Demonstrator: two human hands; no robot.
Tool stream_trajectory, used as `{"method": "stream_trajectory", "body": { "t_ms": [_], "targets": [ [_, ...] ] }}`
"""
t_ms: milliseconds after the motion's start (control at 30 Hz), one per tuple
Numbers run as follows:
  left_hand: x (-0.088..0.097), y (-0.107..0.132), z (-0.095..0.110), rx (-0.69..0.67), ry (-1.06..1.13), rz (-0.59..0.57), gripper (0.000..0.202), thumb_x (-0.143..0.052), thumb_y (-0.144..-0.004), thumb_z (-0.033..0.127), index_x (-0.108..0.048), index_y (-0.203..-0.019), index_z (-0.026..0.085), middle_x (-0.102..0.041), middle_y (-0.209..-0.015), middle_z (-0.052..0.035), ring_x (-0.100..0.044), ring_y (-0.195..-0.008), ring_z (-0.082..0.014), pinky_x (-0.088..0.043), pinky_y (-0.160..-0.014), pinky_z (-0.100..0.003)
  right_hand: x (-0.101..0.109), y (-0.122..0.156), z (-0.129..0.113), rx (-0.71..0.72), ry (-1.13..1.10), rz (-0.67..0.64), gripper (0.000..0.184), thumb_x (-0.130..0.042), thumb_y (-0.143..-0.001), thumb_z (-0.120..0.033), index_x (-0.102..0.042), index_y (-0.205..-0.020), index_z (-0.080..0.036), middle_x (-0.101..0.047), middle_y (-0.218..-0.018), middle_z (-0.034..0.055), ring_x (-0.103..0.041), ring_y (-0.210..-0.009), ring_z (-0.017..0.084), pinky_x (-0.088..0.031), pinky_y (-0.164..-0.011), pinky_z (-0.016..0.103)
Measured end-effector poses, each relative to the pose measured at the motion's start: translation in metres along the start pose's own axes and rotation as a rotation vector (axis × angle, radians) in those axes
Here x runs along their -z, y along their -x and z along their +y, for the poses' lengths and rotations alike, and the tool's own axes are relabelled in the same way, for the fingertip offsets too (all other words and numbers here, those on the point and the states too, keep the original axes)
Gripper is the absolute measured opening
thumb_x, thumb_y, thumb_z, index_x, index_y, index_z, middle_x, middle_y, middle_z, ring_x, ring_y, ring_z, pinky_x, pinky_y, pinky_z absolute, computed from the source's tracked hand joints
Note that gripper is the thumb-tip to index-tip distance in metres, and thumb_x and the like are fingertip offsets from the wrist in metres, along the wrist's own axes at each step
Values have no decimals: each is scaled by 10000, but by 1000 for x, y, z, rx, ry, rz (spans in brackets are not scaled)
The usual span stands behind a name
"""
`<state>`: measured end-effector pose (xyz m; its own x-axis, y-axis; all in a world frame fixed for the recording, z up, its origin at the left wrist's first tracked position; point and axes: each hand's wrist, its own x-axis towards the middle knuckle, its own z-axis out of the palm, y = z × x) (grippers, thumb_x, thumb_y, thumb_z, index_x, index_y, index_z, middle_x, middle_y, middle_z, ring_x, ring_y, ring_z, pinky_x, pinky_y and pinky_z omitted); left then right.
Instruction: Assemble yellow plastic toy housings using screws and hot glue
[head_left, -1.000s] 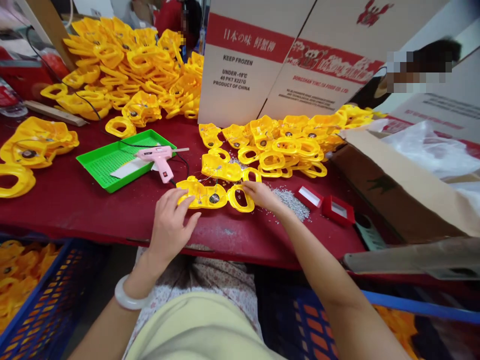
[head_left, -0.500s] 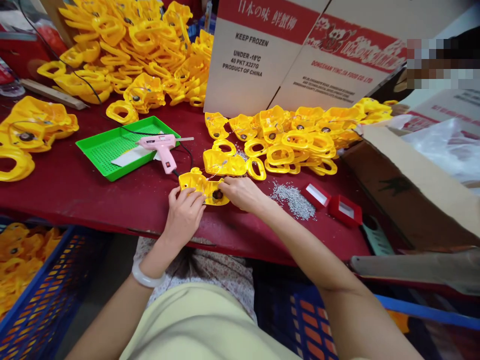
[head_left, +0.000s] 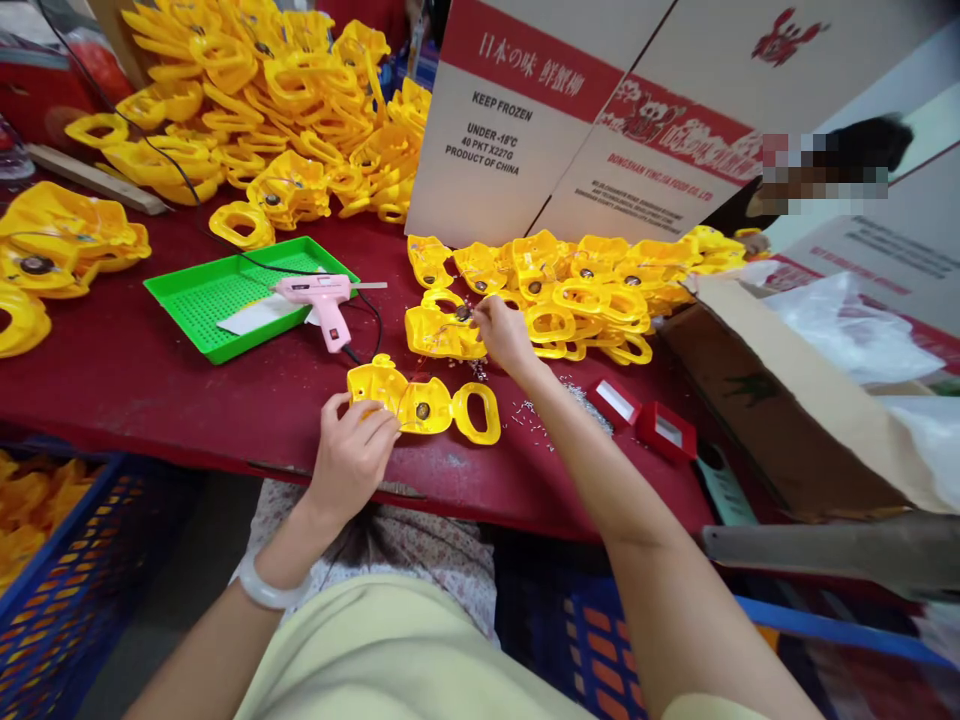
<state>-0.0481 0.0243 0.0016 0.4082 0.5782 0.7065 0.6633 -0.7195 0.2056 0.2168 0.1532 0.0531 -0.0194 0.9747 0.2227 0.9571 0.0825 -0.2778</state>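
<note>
My left hand [head_left: 354, 450] grips the left end of an opened yellow plastic shell [head_left: 433, 395] near the table's front edge. A round dark speaker-like part [head_left: 422, 411] sits inside that shell, and a loop-shaped yellow piece [head_left: 491, 410] extends at its right. Beyond it lies a second yellow shell [head_left: 439, 335] with thin wires. Over that one's right end, my right hand [head_left: 506, 335] has its fingers closed in a pinch on a small round dark disc [head_left: 463, 313] that looks like a speaker. The fingertips' far side is hidden.
A pink glue gun [head_left: 324, 300] rests on a green tray [head_left: 187, 310]. Small screws [head_left: 577, 400] lie in a pile beside red boxes [head_left: 667, 432]. Yellow shells [head_left: 592, 270] are heaped before a carton [head_left: 517, 120]. An open cardboard box [head_left: 787, 400] stands right. Another person is behind.
My right hand has left the near shell and moved up and away to the second shell. The near shell's loop piece now shows. My left hand keeps its hold.
</note>
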Motion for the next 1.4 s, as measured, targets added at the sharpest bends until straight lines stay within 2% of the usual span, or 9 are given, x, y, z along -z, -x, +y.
{"method": "stream_trajectory", "body": {
  "t_ms": [167, 300, 433, 600, 767, 900, 1067, 1233, 1400],
  "targets": [
    [22, 23, 5, -12, 55, 7, 163, -612, -871, 66, -642, -993, 169, -757, -952, -24, -667, -968, -230, -396, -977, -490, -9, -5, -3, 66, 39, -93, 368, -591, -878, -296, -566, -1215, -153, -677, -1207, 114, -634, -1075, 237, -463, -900, 325],
    [31, 38, 7, -18, 80, 3, 192, -642, -848, 41, -640, -995, 164, -757, -967, -24, -669, -1001, -235, -402, -973, -490, -7, -11, -9, -1, 121, -141, 450, -621, -848, -402, -611, -1214, -140, -726, -1060, 141, -658, -1042, 312, -490, -857, 387],
    [32, 42, 6, -10, 66, -10, 197, -643, -850, 45, -638, -1010, 161, -756, -990, -37, -668, -1033, -240, -400, -988, -491, -6, -21, -20, -71, 187, -152, 277, -610, -827, -335, -722, -986, -138, -736, -961, 166, -673, -980, 343, -498, -811, 413],
    [29, 41, 5, 10, 56, 2, 208, -665, -839, 65, -637, -1019, 166, -757, -988, -33, -673, -1015, -237, -400, -991, -497, -7, -47, -24, -120, 208, -71, 262, -506, -818, -142, -714, -972, -100, -711, -1010, 206, -647, -1010, 323, -486, -830, 412],
    [33, 40, 7, 41, 50, -24, 189, -644, -853, 75, -636, -1017, 169, -755, -981, -37, -670, -1017, -235, -398, -990, -493, -8, -57, -22, -172, 118, 145, 325, -480, -824, -102, -656, -1097, -92, -695, -1036, 195, -625, -1025, 306, -469, -881, 456],
    [37, 36, 9, 66, 72, -58, 173, -645, -854, 98, -639, -1010, 172, -751, -980, -38, -662, -1022, -233, -386, -1003, -493, 1, -15, -36, 62, -77, 185, 270, -510, -870, -180, -655, -1094, -141, -714, -1025, 126, -643, -953, 238, -479, -878, 401],
    [40, 25, 15, 177, 92, -115, 84, -634, -879, 182, -646, -961, 181, -723, -973, -57, -643, -986, -237, -391, -966, -485, 14, 66, -59, 375, -271, -147, 175, -543, -882, -187, -698, -961, -168, -725, -931, 64, -649, -822, 166, -487, -795, 311],
    [43, 16, 24, 231, 73, -91, 32, -622, -867, 150, -620, -849, 176, -690, -1005, -78, -615, -1020, -244, -403, -962, -475, 13, 117, -74, 419, -193, -241, 172, -532, -923, -203, -693, -971, -165, -678, -949, 69, -627, -815, 154, -442, -698, 266],
    [42, 18, 28, 183, 94, -38, 162, -549, -855, 40, -597, -921, 180, -718, -943, -37, -649, -1019, -215, -380, -1014, -470, 1, 130, -90, 453, 73, -313, 182, -562, -917, -250, -689, -1033, -192, -658, -936, 64, -582, -715, 148, -324, -560, 267]
  ]
}}
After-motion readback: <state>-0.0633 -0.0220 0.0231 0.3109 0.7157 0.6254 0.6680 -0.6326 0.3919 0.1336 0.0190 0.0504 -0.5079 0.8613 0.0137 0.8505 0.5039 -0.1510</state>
